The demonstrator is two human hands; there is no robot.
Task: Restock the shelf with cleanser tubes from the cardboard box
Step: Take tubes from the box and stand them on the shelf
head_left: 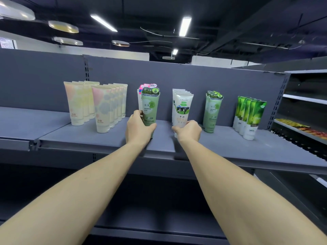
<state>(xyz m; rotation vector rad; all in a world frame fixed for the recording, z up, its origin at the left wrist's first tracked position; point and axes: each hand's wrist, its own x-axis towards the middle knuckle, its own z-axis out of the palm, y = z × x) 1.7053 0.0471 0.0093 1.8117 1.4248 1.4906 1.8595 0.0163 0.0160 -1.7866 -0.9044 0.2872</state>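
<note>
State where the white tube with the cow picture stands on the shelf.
In the head view, the cow tube stands right of centre on the grey shelf, gripped by the right hand, between two green seaweed tubes.

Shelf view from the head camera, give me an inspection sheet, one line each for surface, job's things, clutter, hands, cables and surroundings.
Surface: grey shelf with a grey back panel.
Job's things: rows of upright tubes: pastel tubes, green seaweed tube, white cow-print tube, second seaweed row, bright green tubes. Cardboard box: nothing seen.
Clutter: nothing seen.
Hands: left hand grips the green seaweed tube low down; right hand grips the base of the white cow-print tube.
Cables: thin wires hang under the ceiling.
Surroundings: ceiling strip lights; side rack with packets at right.
</note>
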